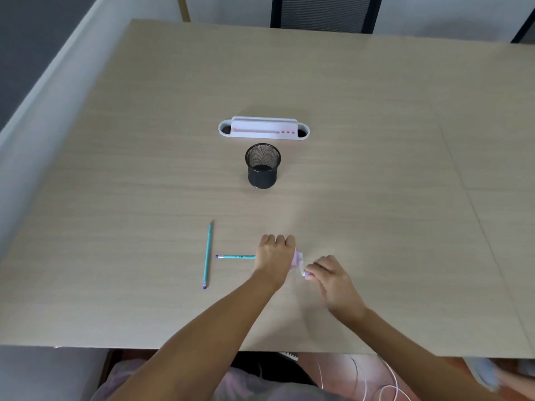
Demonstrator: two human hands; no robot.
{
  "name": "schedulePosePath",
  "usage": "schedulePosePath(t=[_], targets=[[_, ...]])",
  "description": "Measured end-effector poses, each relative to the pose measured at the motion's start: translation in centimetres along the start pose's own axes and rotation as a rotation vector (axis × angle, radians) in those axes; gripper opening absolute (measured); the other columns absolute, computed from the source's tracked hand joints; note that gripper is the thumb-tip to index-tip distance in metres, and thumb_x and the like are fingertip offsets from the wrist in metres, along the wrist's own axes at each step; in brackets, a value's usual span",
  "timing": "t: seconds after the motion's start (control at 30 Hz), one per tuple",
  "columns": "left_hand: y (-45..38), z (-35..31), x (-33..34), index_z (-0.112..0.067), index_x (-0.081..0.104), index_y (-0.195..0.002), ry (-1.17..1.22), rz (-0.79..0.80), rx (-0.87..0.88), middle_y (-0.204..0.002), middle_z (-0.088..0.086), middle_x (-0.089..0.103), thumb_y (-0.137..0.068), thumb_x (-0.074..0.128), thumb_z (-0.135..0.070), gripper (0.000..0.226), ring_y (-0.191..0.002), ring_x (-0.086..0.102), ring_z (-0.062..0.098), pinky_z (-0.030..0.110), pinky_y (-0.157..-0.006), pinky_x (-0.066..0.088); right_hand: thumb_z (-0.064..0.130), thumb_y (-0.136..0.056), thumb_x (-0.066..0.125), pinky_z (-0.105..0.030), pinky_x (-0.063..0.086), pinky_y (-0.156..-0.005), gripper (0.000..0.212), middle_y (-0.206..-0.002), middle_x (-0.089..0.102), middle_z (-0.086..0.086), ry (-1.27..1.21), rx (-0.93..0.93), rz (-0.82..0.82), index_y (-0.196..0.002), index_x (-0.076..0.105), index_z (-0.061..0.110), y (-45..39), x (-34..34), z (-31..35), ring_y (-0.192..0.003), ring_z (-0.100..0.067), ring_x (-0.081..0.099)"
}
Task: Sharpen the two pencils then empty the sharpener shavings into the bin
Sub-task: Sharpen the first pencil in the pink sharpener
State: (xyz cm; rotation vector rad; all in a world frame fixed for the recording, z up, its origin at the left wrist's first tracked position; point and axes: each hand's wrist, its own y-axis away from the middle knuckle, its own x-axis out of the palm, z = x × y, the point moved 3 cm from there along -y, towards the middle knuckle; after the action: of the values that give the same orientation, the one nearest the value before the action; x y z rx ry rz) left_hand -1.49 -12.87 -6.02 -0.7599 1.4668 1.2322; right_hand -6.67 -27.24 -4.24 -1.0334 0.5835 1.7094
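Observation:
A teal pencil (236, 256) with a purple eraser end lies level, its right part hidden under my left hand (275, 260), which is closed around it and the pink-white sharpener (299, 260). My right hand (330, 277) pinches the sharpener's small handle at its right end. A second teal pencil (207, 254) lies apart to the left, tip pointing away from me, untouched. The black mesh bin (263, 166) stands upright farther back at the table's middle.
A white and pink desk organiser (263, 129) sits just behind the bin. The wooden table (376, 140) stretches wide on all sides; its near edge runs just below my forearms. A dark chair (324, 13) stands beyond the far edge.

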Motion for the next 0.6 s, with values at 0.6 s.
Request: schedulePosePath(t=[0.6], targets=[[0.1, -0.1, -0.5, -0.014, 0.053, -0.099, 0.018, -0.024, 0.001, -0.085, 0.002, 0.064, -0.063, 0.076, -0.013, 0.043, -0.077, 0.062, 0.022, 0.029, -0.076, 0.043, 0.000, -0.077, 0.063, -0.021, 0.039, -0.065, 0.009, -0.073, 0.058, -0.006, 0.054, -0.023, -0.062, -0.077, 0.064, 0.009, -3.9, -1.9, 0.1, -0.072, -0.021, 0.051]])
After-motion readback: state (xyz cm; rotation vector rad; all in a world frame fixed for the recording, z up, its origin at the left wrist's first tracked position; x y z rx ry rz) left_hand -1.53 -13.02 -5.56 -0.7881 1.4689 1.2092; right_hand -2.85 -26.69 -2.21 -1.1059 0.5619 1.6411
